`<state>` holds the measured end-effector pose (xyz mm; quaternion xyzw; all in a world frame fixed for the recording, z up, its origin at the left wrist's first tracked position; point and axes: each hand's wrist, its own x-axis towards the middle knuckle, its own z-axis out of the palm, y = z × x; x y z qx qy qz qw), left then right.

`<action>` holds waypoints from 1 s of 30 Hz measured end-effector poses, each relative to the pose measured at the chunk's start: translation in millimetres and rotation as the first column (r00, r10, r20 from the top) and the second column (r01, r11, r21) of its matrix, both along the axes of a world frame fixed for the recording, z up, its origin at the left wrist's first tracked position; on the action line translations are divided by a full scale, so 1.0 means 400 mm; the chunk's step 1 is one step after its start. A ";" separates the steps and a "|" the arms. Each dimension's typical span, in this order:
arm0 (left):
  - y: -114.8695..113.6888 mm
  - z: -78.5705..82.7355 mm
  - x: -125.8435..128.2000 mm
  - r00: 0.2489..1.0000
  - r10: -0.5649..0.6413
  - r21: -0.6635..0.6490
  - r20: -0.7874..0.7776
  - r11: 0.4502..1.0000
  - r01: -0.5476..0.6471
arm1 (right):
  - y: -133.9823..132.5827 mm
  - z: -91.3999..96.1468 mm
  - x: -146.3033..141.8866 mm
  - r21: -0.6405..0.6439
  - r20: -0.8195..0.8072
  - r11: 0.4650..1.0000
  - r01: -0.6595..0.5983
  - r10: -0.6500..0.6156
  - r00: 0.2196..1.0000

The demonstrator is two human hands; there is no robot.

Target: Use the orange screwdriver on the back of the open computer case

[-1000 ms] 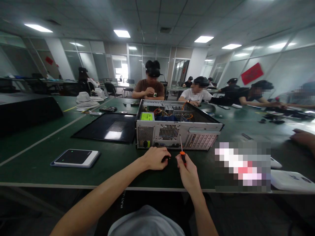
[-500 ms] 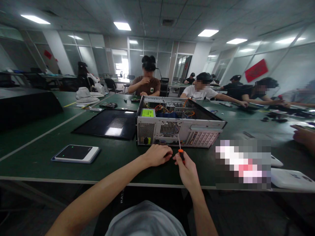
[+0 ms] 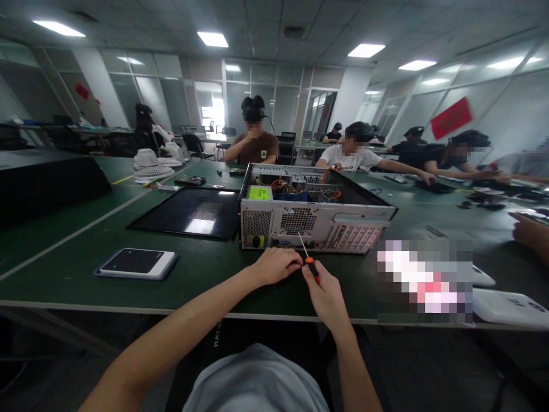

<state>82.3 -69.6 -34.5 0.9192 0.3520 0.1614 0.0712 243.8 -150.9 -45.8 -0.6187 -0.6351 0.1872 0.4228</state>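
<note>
My right hand (image 3: 326, 286) is closed around the orange-and-black handle of a screwdriver (image 3: 309, 261). Its thin shaft points up and to the left, in front of the rear panel of an open computer case (image 3: 321, 213). Just left of the handle, my left hand (image 3: 278, 265) rests at the table edge of the case, fingers curled in; whatever they may hold is hidden. The case lies on its side with its top uncovered, showing coloured cables and a power supply with a bright green label (image 3: 259, 193).
Left of the case lies a black side panel (image 3: 184, 214). Nearer me is a white-and-black device (image 3: 136, 263) on the green table (image 3: 223, 294). White fans (image 3: 152, 169) stand at the back left. A blurred-out patch and white devices (image 3: 508, 308) are on the right. Several people sit around.
The screwdriver has tilted further left, its handle now closer to my left hand. My right hand has shifted slightly left. The view has moved a little.
</note>
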 end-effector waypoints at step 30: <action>-0.010 0.010 -0.016 1.000 0.017 0.003 -0.015 1.000 -0.017 | 0.001 -0.006 0.002 0.016 -0.044 1.000 0.027 -0.026 0.999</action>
